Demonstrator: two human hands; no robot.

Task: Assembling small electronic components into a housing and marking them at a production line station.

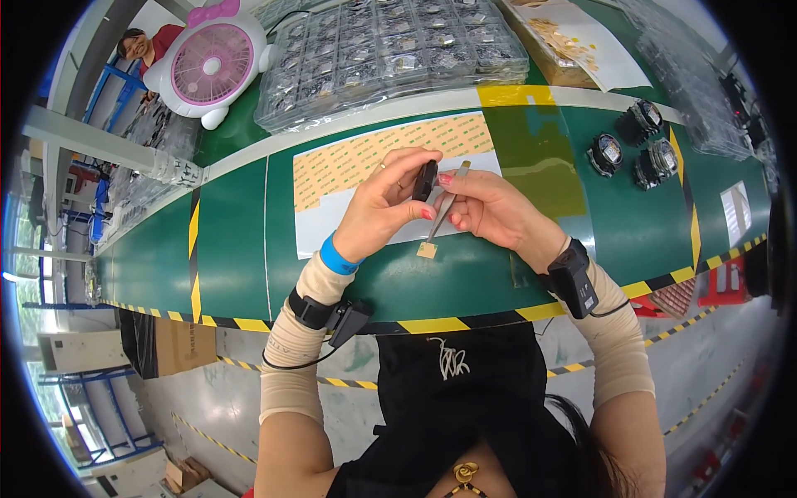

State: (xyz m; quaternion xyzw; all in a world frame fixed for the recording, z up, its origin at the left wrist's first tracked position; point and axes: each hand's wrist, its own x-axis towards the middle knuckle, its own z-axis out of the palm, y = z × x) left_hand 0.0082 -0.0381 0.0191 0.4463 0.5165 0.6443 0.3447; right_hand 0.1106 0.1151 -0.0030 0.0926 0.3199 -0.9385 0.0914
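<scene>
My left hand (pixel 380 203) is closed around a black disc-like part (pixel 425 181), which it holds nearly edge-on between thumb and fingers. Close beside it, my right hand (pixel 494 206) grips a pair of metal tweezers (pixel 446 206), slanting down toward me. At the lower tip of the tweezers is a small tan square piece (pixel 427 250); whether it is pinched there or lies on the green mat I cannot tell. Under and behind both hands lies a tan patterned sheet (pixel 390 149) over white paper (pixel 311 236).
Clear trays (pixel 374 50) full of small parts stand at the back. A pink-and-white fan (pixel 212 66) is at the back left. Three black round modules (pixel 635 145) stand at the right, past a yellow translucent film (pixel 544 158). Striped tape (pixel 415 326) edges the table.
</scene>
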